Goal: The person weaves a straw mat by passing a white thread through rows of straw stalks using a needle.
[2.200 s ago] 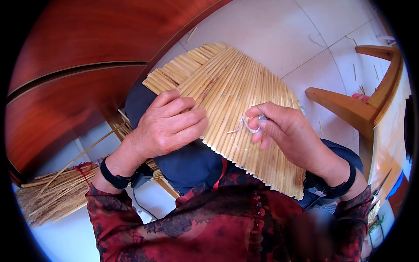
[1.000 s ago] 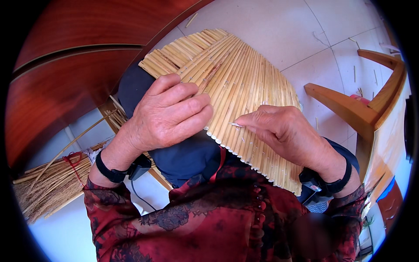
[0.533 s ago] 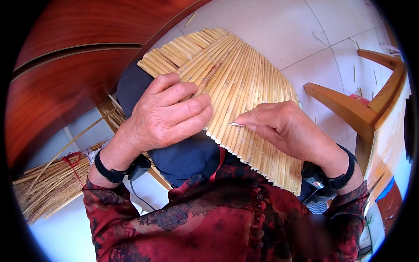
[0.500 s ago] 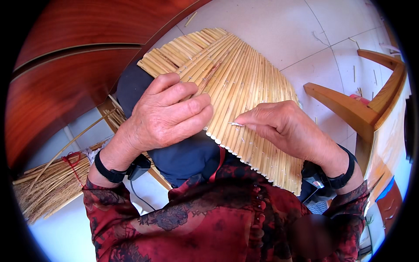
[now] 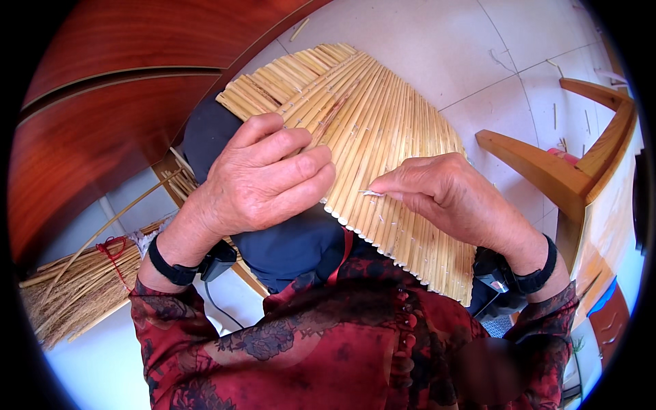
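Across my lap lies a fan-shaped mat of pale, straw-coloured stalks (image 5: pixel 389 147), with rows of small stitches running across them. My left hand (image 5: pixel 263 178) is closed with curled fingers at the mat's left edge; its thumb and fingertips are mostly hidden. Over the mat's near right part, my right hand (image 5: pixel 444 198) pinches a small, thin, pale piece (image 5: pixel 372 193) between thumb and forefinger. It looks like a needle tip with white thread, but it is too small to be sure. That tip is at the stalks' surface.
A red-brown wooden cabinet (image 5: pixel 123 116) stands at the left. Below it lies a bundle of dry brush stalks (image 5: pixel 82 287) with red string (image 5: pixel 113 253). At the right is a wooden stool or chair frame (image 5: pixel 540 167). Bits of stalk (image 5: pixel 298 30) are scattered on the tiled floor.
Almost nothing differs. The mat and my right hand have shifted very slightly; both hands keep the same hold.
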A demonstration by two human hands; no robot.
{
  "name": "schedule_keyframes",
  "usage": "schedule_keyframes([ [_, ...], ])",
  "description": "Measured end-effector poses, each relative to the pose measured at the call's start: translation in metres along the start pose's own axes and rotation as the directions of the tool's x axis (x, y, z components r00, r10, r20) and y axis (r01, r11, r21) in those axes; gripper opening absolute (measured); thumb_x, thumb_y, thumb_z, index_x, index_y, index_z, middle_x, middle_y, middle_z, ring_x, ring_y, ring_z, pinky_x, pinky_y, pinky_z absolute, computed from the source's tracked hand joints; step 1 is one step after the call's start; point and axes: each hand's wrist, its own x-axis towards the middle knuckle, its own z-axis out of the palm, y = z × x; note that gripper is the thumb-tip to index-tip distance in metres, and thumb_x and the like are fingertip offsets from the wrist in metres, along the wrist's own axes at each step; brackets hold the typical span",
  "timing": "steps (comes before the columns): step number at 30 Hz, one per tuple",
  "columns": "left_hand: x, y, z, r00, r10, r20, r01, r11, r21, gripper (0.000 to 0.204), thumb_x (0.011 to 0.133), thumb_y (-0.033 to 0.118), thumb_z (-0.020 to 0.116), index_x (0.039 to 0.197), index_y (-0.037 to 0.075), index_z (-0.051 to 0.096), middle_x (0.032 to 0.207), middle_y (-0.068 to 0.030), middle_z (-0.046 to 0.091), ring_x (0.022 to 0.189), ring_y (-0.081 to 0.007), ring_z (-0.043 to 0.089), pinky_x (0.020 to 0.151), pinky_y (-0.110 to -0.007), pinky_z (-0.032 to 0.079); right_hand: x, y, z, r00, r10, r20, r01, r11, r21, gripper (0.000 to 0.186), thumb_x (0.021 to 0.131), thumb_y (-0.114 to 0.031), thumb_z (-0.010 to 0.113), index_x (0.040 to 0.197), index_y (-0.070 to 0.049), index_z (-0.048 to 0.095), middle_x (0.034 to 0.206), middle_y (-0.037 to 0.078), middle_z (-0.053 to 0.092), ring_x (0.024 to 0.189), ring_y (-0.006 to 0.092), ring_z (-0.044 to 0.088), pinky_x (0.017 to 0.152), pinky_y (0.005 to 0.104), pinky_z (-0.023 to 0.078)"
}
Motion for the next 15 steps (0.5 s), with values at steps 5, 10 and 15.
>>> schedule_keyframes([
  [5, 0.002, 0.001, 0.000, 1.000, 0.001, 0.001, -0.001, 1.000, -0.007, 0.024, 0.061, 0.014, 0.065, 0.083, 0.006, 0.061, 0.086, -0.0035, 0.061, 0.080, -0.0186, 0.059, 0.074, -0.034, 0.045, -0.001, 0.001, -0.002, 1.000, -0.003, 0.009, 0.004, 0.995, -0.103, 0.012, 0.083, -0.007, 0.061, 0.093, -0.006, 0.069, 0.081, 0.015, 0.066, 0.075, 0.0337, 0.064, 0.065, 0.0396, 0.052],
  [10, 0.002, 0.001, 0.001, 1.000, 0.002, -0.016, -0.002, 1.000, 0.005, 0.023, 0.062, 0.013, 0.065, 0.083, 0.006, 0.060, 0.087, -0.0039, 0.061, 0.081, -0.0184, 0.059, 0.074, -0.034, 0.045, 0.013, -0.020, -0.024, 0.984, -0.053, 0.168, 0.114, 0.917, -0.383, 0.012, 0.073, -0.004, 0.059, 0.083, -0.004, 0.065, 0.072, 0.015, 0.062, 0.072, 0.0339, 0.063, 0.062, 0.0417, 0.051],
  [15, 0.002, 0.001, 0.002, 0.997, 0.054, -0.055, -0.056, 0.998, -0.029, 0.026, 0.063, 0.013, 0.067, 0.087, 0.005, 0.062, 0.090, -0.0069, 0.064, 0.082, -0.0218, 0.060, 0.073, -0.037, 0.045, 0.017, -0.031, -0.025, 0.951, -0.097, 0.293, 0.235, 0.843, -0.484, 0.011, 0.068, -0.001, 0.056, 0.078, -0.003, 0.059, 0.072, 0.015, 0.060, 0.072, 0.0343, 0.063, 0.061, 0.0414, 0.051],
])
